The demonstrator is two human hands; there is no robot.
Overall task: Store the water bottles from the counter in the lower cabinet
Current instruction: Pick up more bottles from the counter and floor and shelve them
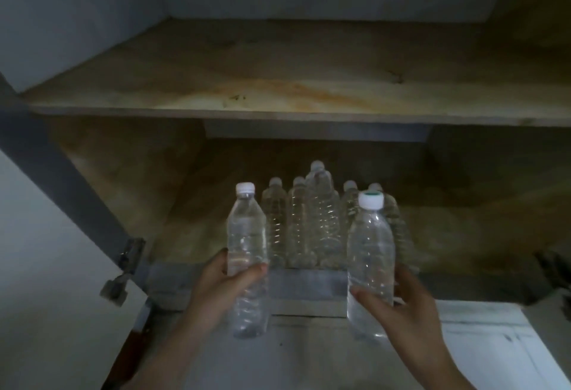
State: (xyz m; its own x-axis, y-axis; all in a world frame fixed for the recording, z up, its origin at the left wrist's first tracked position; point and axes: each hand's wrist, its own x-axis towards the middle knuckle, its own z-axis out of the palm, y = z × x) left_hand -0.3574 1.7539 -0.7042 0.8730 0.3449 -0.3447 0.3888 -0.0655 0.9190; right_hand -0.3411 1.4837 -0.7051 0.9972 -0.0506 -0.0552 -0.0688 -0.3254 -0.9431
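Several bottles already stand in the lower cabinet; my left hand grips one bottle, my right hand grips another, both not yet placed.

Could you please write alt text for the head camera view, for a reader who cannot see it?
The left hand and the right hand each hold an upright clear water bottle, one white-capped, the other with a green-topped cap, before an open cabinet. A cluster of stored bottles stands on its floor beneath a bare wooden shelf.

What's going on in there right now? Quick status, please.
Both hands full: left hand holds one bottle, right hand another. Stored bottles crowd the lower shelf straight ahead; sides open.
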